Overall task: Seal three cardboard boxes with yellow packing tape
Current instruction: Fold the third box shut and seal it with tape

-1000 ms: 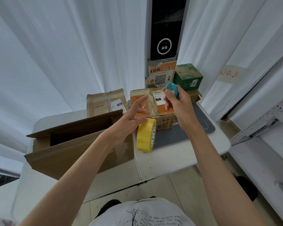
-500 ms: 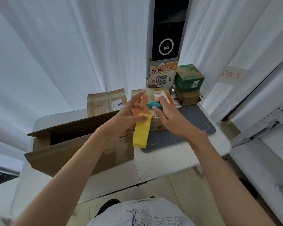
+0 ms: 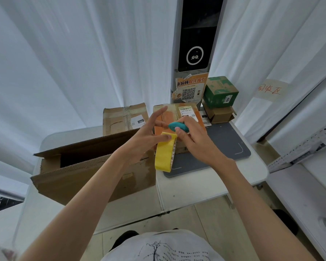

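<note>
My left hand (image 3: pixel 149 136) holds a yellow tape roll (image 3: pixel 164 155) in the air, thumb on its top edge and the other fingers spread upward. My right hand (image 3: pixel 196 142) grips a small teal cutter (image 3: pixel 178 127) right at the roll's top, touching the left fingers. Behind the hands an orange box (image 3: pixel 179 113) with a white label stands on a grey pad (image 3: pixel 226 147). A large brown box (image 3: pixel 94 166) lies open at the left. A closed brown box (image 3: pixel 124 117) stands behind it.
A green box (image 3: pixel 220 91) sits on a small brown box (image 3: pixel 220 114) at the back right, beside a tall black kiosk (image 3: pixel 196 34). White curtains surround the white table (image 3: pixel 196 187). A metal rack (image 3: pixel 305 146) and a white counter stand on the right.
My right hand has come down from above the orange box and brought the teal cutter to the top of the tape roll. The roll has turned and stays in my left hand.
</note>
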